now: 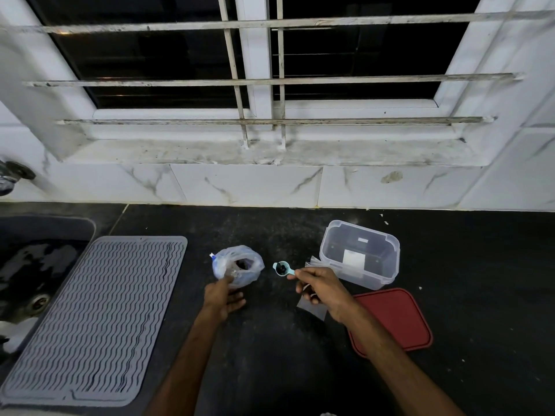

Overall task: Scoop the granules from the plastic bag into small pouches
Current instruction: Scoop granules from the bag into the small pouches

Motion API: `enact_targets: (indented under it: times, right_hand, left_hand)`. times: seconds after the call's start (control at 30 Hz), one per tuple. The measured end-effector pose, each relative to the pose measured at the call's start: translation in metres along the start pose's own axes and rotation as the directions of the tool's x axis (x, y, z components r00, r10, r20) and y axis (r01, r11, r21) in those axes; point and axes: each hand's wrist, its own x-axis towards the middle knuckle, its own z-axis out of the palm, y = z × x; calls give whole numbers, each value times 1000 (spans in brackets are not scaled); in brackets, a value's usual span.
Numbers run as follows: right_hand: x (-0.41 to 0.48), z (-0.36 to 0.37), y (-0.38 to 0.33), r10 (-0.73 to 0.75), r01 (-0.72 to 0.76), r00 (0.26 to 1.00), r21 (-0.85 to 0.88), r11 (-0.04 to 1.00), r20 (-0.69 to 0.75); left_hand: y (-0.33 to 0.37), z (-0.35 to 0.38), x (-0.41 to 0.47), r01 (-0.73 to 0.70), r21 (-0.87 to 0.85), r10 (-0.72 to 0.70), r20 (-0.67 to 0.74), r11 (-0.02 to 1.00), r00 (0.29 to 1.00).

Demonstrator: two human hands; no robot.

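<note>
Head view: your right hand (pixel 322 291) pinches a loaded blue scoop (pixel 282 269) just right of the plastic bag (pixel 237 265), steadied by your left hand (pixel 223 297); next, tip it into a pouch (pixel 312 309) beneath your right hand.

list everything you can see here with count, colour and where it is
plastic bag: 1, clear, counter centre, open, dark granules inside
scoop: 1, light blue, right of bag, dark granules in bowl
container: 1, clear, right of scoop, lid off
lid: 1, red, flat in front of container
pouches: count unclear, clear, under right hand
drying mat: 1, grey, left
sink: 1, dark, far left
left hand: at bag
right hand: holds scoop
</note>
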Motion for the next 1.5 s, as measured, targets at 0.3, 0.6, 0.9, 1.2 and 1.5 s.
enact_targets:
  times: [0.3, 0.6, 0.9, 1.2, 1.5]
  right_hand:
    - [-13, -45, -1, -89, 90, 991, -2, 996, -97]
    - [-28, -74, 10, -95, 81, 980, -85, 993, -175]
    - [-30, -72, 21, -108, 70, 977, -196, 978, -185]
    - [-29, -74, 20, -417, 228, 907, -897, 378, 55]
    - [-34, -76, 23, -539, 246, 826, -965, 85, 163]
  left_hand:
    - [-15, 8, -35, -332, 425, 458, -240, 842, 856]
    - [-34, 86, -63, -774, 621, 551, 605, 126, 575]
    - [-47, 106, -48, -750, 657, 544, 606, 69, 581]
    - [-55, 102, -41, -826, 509, 645, 551, 244, 530]
    - [-66, 103, -39, -806, 409, 657, 472, 428, 588]
